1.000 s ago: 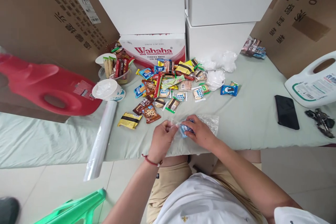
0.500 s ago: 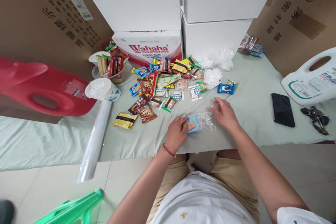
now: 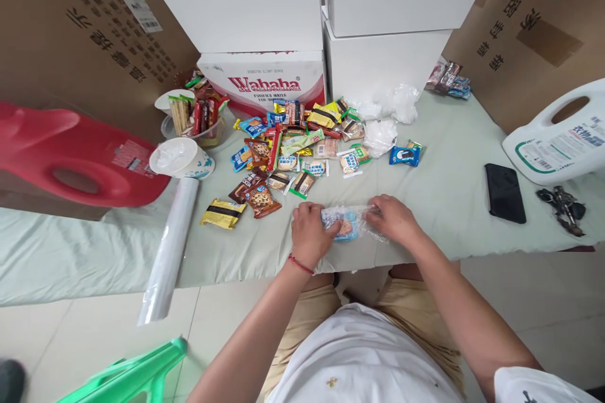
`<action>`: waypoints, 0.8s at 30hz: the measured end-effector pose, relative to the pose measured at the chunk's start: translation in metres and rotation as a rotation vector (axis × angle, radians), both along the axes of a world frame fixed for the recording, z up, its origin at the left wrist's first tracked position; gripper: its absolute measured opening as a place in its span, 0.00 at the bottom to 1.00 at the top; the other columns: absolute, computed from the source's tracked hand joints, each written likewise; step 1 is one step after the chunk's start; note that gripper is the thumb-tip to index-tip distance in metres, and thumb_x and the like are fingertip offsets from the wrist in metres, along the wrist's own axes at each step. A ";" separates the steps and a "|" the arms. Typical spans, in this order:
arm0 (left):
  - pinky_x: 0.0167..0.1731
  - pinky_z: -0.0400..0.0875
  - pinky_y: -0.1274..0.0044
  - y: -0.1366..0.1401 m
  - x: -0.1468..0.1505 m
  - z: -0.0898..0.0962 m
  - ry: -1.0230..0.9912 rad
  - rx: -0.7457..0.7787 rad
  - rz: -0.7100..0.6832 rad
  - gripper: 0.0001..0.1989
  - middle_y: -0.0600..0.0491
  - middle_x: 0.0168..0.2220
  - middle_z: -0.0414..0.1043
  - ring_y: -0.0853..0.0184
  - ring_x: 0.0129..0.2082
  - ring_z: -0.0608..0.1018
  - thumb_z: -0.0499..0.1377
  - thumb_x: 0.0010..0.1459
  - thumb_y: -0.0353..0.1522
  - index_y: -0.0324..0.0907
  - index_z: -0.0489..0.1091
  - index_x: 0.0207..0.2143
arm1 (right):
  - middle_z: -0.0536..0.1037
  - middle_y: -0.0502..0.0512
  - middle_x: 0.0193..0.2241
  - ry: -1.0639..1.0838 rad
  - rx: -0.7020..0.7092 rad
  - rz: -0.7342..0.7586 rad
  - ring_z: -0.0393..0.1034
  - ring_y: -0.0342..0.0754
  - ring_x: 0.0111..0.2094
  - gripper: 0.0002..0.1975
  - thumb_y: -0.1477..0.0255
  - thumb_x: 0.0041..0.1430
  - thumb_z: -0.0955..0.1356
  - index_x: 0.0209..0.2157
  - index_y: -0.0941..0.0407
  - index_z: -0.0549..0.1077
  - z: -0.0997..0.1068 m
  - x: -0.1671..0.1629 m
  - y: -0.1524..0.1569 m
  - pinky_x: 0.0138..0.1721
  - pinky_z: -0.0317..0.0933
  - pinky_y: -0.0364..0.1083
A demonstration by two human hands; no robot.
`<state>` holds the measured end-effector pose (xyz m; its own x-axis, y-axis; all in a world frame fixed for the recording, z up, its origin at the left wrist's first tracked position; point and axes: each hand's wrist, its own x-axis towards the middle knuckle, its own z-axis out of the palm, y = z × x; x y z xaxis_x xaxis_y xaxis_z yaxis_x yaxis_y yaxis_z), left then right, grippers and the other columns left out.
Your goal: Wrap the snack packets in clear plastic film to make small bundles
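A blue snack packet (image 3: 346, 227) lies near the table's front edge, partly covered by crinkled clear plastic wrap (image 3: 363, 219). My left hand (image 3: 309, 233) grips the packet's left end together with the plastic, thumb on top and fingers curled around the far side. On the other side, my right hand (image 3: 391, 219) pinches the right end of the plastic wrap between thumb and fingers. Just beyond my hands lies a loose heap of wrapped snacks (image 3: 302, 138), with a yellow packet (image 3: 223, 213) at its near left.
A roll of plastic film (image 3: 170, 252) overhangs the front edge at left, beside a paper bowl (image 3: 182, 158) and a red jug (image 3: 70, 157). At right are a phone (image 3: 505, 193), keys (image 3: 564, 209) and a white detergent jug (image 3: 558, 135). White boxes (image 3: 387, 63) stand behind.
My right hand has moved left and closed on the plastic. My left hand has shifted slightly, and the plastic now lies over the blue packet.
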<state>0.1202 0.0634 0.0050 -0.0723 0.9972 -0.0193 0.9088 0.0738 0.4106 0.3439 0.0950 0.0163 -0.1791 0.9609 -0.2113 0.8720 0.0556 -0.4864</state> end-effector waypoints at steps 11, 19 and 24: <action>0.36 0.66 0.71 -0.002 0.011 0.011 -0.223 -0.165 0.022 0.05 0.46 0.38 0.72 0.56 0.39 0.77 0.57 0.60 0.30 0.44 0.62 0.37 | 0.74 0.48 0.28 0.398 0.015 0.018 0.67 0.45 0.31 0.08 0.67 0.68 0.63 0.34 0.54 0.69 0.004 -0.085 -0.020 0.34 0.57 0.42; 0.41 0.75 0.69 -0.003 -0.024 0.034 -1.466 -0.492 0.105 0.16 0.52 0.34 0.74 0.65 0.35 0.78 0.64 0.43 0.30 0.41 0.69 0.38 | 0.71 0.61 0.47 0.586 0.189 0.165 0.66 0.53 0.51 0.19 0.58 0.68 0.65 0.53 0.55 0.68 -0.012 -0.077 -0.042 0.56 0.63 0.53; 0.41 0.75 0.70 -0.011 -0.012 0.040 -1.476 -0.315 0.130 0.19 0.51 0.37 0.75 0.65 0.36 0.78 0.64 0.46 0.32 0.40 0.73 0.43 | 0.68 0.65 0.56 0.717 0.252 0.134 0.62 0.54 0.60 0.25 0.61 0.70 0.63 0.63 0.56 0.65 -0.011 -0.067 -0.058 0.63 0.59 0.56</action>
<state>0.1082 0.0521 0.0446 0.1171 0.9271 -0.3560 -0.3102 0.3747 0.8737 0.2767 0.0372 0.0056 -0.3082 0.9249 0.2225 0.3262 0.3225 -0.8886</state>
